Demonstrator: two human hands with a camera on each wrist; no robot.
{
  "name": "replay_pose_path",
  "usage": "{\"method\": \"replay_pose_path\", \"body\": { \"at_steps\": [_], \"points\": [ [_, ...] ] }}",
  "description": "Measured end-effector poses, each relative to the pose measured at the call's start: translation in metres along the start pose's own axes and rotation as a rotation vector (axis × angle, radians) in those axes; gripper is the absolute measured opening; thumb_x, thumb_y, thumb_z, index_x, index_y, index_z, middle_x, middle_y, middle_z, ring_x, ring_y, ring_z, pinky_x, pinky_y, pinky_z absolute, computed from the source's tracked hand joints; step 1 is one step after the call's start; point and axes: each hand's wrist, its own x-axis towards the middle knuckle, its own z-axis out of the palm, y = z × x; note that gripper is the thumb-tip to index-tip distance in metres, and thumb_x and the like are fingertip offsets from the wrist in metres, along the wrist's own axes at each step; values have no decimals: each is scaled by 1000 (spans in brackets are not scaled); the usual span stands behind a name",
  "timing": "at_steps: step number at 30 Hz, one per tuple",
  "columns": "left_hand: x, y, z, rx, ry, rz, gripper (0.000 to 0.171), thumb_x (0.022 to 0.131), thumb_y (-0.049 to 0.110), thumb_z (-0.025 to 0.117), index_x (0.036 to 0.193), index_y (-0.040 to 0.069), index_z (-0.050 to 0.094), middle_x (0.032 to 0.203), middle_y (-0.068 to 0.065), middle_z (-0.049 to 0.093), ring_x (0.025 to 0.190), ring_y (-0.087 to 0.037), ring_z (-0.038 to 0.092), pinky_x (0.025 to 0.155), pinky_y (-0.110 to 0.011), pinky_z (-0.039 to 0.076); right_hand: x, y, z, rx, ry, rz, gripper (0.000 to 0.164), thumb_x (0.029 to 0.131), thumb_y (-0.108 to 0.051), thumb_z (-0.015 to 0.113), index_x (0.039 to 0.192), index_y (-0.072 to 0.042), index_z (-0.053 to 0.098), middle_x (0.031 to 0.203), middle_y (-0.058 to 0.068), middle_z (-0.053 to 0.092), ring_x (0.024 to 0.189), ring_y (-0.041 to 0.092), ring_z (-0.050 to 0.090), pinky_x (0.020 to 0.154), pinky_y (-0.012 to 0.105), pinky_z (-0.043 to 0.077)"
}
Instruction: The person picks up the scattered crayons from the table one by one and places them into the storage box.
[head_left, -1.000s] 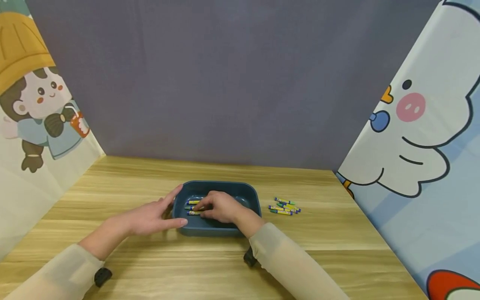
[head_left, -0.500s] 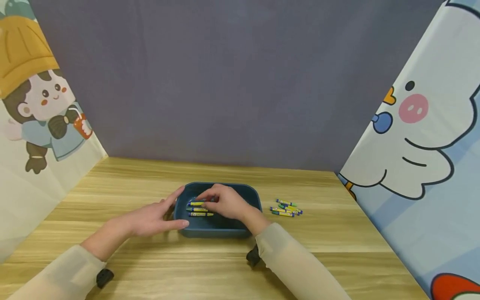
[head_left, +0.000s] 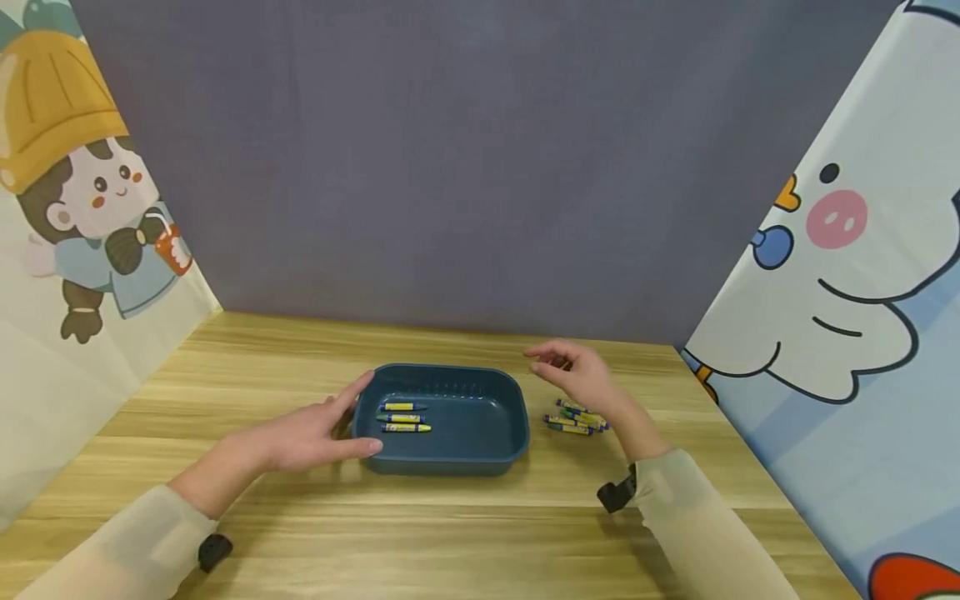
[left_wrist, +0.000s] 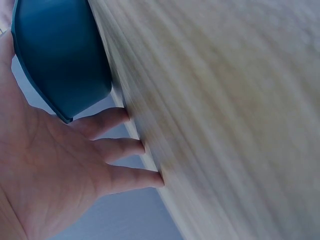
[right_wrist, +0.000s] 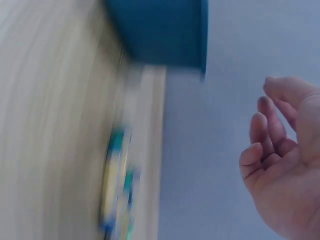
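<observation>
A dark blue plastic bin [head_left: 457,468] stands on the table. Three crayons [head_left: 406,418] in yellow wrappers lie side by side in its left half. My left hand [head_left: 303,437] rests at the bin's left end, thumb and index finger spread along the rim. In the left wrist view its other fingers [left_wrist: 135,177] are straight, their tips on the tabletop. Right of the bin, my right hand [head_left: 581,379] is in the air, fingers loosely bent and holding nothing. Just below it several crayons [head_left: 573,423] lie in a loose pile, blurred in the right wrist view.
The wooden table [head_left: 337,533] runs back to a grey cloth wall [head_left: 480,167]. Printed cartoon panels stand on the left [head_left: 45,375] and right [head_left: 847,317]. Each wrist carries a small black device [head_left: 617,493] near the sleeve.
My right hand has left the crayons in the bin, come up and moved right, above the loose pile. All three crayons in the bin now show fully. My left hand has stayed put.
</observation>
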Motion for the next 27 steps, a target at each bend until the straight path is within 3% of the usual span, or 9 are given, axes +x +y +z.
{"method": "replay_pose_path", "body": {
  "at_steps": [5,11,19,27],
  "points": [
    [0,0,0,-7,-4,-9,113,103,68,64,178,24,-7,171,-30,41,158,-55,40,126,-73,33,-17,44,-29,-71,-75,112,32,110,-26,69,137,-10,76,124,14,75,96,25,67,78,36,57],
    [1,0,2,-16,-14,-25,113,103,70,63,178,26,-9,172,-31,39,159,-55,38,127,-73,31,-30,77,-43,-154,-194,205,35,111,-25,67,141,-9,75,130,16,74,101,22,70,81,37,57],
    [2,0,2,-7,-5,-9,113,103,68,64,178,23,-8,170,-30,43,156,-54,43,125,-72,35,-36,97,-44,-176,-275,227,32,107,-20,72,135,-5,76,132,16,78,118,29,73,93,40,60],
    [2,-1,2,-4,5,-9,113,103,68,64,178,24,-8,170,-29,44,156,-54,44,125,-72,36,-34,102,-43,-136,-276,263,33,106,-19,73,135,-3,76,122,13,79,92,18,62,79,36,51]
  ]
}}
